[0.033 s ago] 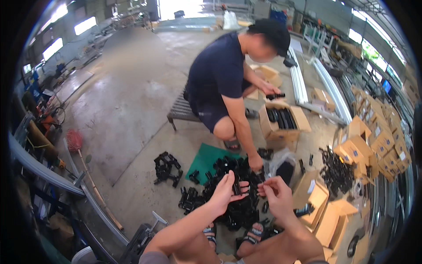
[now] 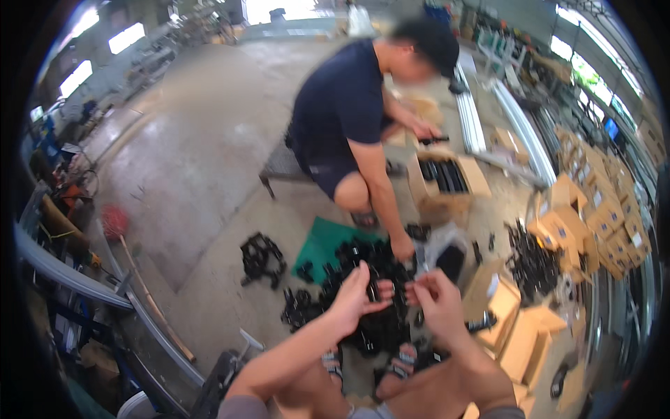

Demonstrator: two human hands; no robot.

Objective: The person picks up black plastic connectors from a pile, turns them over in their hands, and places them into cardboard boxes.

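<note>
My left hand [image 2: 356, 300] is raised over the pile, its thumb and fingers closed around a short black plastic-looking fitting [image 2: 375, 285]. Close to its right, my right hand [image 2: 436, 297] has thumb and fingertips pinched together. Whatever is in that pinch is too small and blurred to name. Below both hands lies a heap of black fittings [image 2: 366, 335], partly spread over a green sheet [image 2: 326, 237]. Across from me a seated co-worker [image 2: 342, 105] reaches one hand [image 2: 403, 248] to the heap's far side and holds a black piece [image 2: 434, 140] in the other.
A cardboard box [image 2: 447, 202] of long black parts stands beside the co-worker. Smaller clusters of black pieces [image 2: 262, 258] lie at the left and at the right [image 2: 530, 262]. Opened cartons [image 2: 537, 342] and stacked cartons [image 2: 600, 202] fill the right side. A clear plastic bag [image 2: 447, 244] touches the heap.
The view has shifted slightly and blurred. Both my hands keep nearly the same pose, and the co-worker's hands stay about where they were.
</note>
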